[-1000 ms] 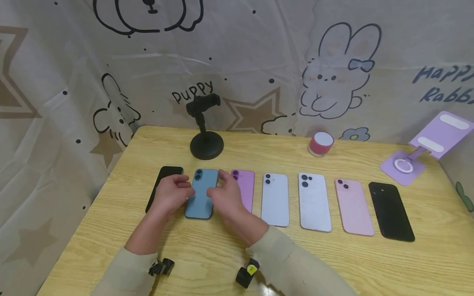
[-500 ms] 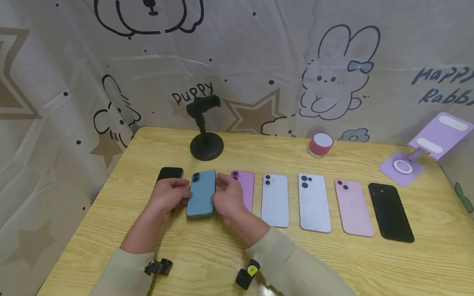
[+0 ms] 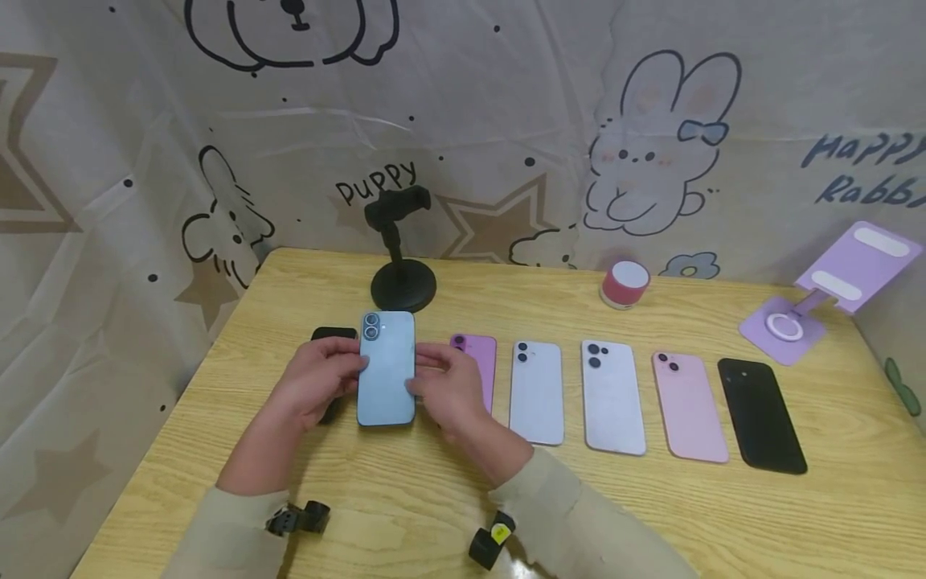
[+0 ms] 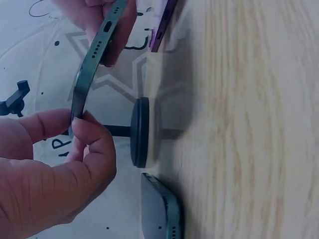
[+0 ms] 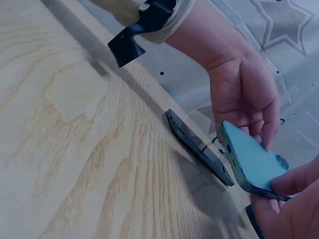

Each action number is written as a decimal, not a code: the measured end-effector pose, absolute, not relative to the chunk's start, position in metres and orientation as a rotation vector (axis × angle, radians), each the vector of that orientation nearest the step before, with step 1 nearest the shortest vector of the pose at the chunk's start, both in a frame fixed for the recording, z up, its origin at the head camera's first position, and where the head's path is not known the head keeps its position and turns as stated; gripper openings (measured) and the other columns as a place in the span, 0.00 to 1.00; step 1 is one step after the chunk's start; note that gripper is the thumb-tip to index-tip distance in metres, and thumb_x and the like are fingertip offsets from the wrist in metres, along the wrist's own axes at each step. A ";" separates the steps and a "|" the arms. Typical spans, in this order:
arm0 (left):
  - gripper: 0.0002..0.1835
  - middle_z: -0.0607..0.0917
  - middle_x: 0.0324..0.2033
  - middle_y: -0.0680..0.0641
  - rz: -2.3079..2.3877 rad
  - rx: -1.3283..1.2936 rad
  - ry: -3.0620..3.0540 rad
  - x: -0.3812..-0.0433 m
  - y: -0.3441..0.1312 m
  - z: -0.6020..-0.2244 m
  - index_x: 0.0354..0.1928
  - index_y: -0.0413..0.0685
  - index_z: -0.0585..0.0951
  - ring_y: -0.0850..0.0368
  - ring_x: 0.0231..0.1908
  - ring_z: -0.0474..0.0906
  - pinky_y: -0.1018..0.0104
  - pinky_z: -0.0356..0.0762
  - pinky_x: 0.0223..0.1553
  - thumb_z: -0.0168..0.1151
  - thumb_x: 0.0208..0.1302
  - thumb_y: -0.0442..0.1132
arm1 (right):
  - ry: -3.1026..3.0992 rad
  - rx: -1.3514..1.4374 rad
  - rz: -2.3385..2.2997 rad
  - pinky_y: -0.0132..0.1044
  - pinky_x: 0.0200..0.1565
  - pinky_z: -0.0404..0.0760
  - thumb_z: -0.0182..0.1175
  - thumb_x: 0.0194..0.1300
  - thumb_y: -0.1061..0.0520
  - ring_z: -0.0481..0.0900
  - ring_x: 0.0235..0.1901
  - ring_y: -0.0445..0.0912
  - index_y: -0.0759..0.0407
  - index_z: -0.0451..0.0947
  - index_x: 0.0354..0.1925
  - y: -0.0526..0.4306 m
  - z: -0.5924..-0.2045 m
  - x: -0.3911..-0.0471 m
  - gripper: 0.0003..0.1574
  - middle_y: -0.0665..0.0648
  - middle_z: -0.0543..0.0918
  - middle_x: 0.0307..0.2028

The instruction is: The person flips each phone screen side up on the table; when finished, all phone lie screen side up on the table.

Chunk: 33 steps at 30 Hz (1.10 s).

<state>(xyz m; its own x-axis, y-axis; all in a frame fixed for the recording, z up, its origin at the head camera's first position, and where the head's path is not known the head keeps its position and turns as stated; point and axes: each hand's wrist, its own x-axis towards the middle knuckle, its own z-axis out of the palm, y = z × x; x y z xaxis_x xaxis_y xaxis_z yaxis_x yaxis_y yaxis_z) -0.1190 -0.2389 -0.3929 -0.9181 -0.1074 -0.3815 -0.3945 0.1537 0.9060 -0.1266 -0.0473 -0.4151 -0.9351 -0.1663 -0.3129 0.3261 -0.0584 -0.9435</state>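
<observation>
A blue phone (image 3: 387,374) is held off the table, its back with two camera lenses facing up. My left hand (image 3: 315,376) pinches its left edge, thumb on the back and fingers beneath. On the opposite edge my right hand (image 3: 452,390) grips it the same way. The left wrist view shows the bottom edge of the blue phone (image 4: 91,64), with its charging port, above the table. A black phone (image 3: 334,332) lies behind my left hand, mostly hidden. Partly covered by my right hand is a purple phone (image 3: 475,362).
To the right lie a pale blue phone (image 3: 536,394), a white phone (image 3: 613,398), a pink phone (image 3: 690,406) and a black phone (image 3: 762,414). Behind them stand a black stand (image 3: 403,285), a red-and-white cylinder (image 3: 626,285) and a purple phone stand (image 3: 784,326).
Both hands have lifted the blue phone from the table. It has tilted up towards the camera and now overlaps the black stand's base in the head view.
</observation>
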 end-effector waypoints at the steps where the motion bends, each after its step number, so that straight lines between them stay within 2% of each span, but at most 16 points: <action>1: 0.22 0.76 0.50 0.36 1.838 -0.480 2.204 -0.119 -0.239 -0.391 0.63 0.29 0.70 0.54 0.38 0.76 0.67 0.80 0.39 0.59 0.71 0.34 | 1.890 0.169 -2.055 0.40 0.41 0.84 0.64 0.58 0.75 0.83 0.43 0.48 0.59 0.81 0.56 -0.047 -0.415 -0.126 0.28 0.55 0.82 0.47; 6: 0.20 0.77 0.44 0.41 1.889 -0.390 2.193 -0.115 -0.238 -0.384 0.60 0.30 0.70 0.55 0.37 0.74 0.65 0.77 0.39 0.56 0.74 0.36 | 1.970 0.105 -2.033 0.44 0.34 0.85 0.65 0.61 0.72 0.83 0.33 0.47 0.56 0.80 0.59 -0.048 -0.416 -0.124 0.29 0.54 0.81 0.50; 10: 0.19 0.78 0.41 0.43 1.955 -0.293 2.159 -0.114 -0.237 -0.382 0.59 0.29 0.69 0.56 0.36 0.75 0.64 0.78 0.38 0.55 0.75 0.37 | 2.008 0.068 -2.055 0.43 0.31 0.85 0.67 0.60 0.70 0.83 0.30 0.45 0.54 0.78 0.62 -0.050 -0.416 -0.123 0.33 0.55 0.81 0.50; 16: 0.21 0.79 0.45 0.41 1.998 -0.195 2.109 -0.114 -0.236 -0.383 0.60 0.29 0.68 0.56 0.38 0.78 0.65 0.79 0.39 0.55 0.76 0.38 | 1.989 -0.025 -2.019 0.39 0.37 0.84 0.71 0.58 0.67 0.85 0.37 0.45 0.51 0.80 0.62 -0.052 -0.417 -0.122 0.34 0.56 0.80 0.54; 23: 0.19 0.80 0.47 0.42 2.040 -0.128 2.091 -0.115 -0.238 -0.391 0.61 0.30 0.71 0.54 0.42 0.79 0.64 0.80 0.43 0.51 0.78 0.38 | 1.941 -0.144 -1.998 0.40 0.41 0.84 0.73 0.60 0.61 0.85 0.40 0.47 0.48 0.75 0.67 -0.053 -0.417 -0.121 0.39 0.57 0.77 0.58; 29: 0.16 0.82 0.48 0.39 1.975 -0.082 2.196 -0.118 -0.240 -0.399 0.59 0.31 0.75 0.53 0.46 0.80 0.63 0.79 0.48 0.56 0.74 0.32 | 1.816 -0.172 -2.054 0.41 0.40 0.83 0.72 0.62 0.54 0.84 0.44 0.48 0.44 0.72 0.69 -0.053 -0.415 -0.120 0.39 0.55 0.77 0.58; 33: 0.17 0.79 0.51 0.38 1.906 -0.087 2.295 -0.118 -0.239 -0.401 0.58 0.32 0.77 0.50 0.47 0.79 0.63 0.80 0.46 0.61 0.71 0.33 | 1.713 -0.192 -2.112 0.43 0.42 0.84 0.71 0.63 0.53 0.83 0.48 0.49 0.43 0.73 0.68 -0.053 -0.414 -0.119 0.37 0.54 0.78 0.58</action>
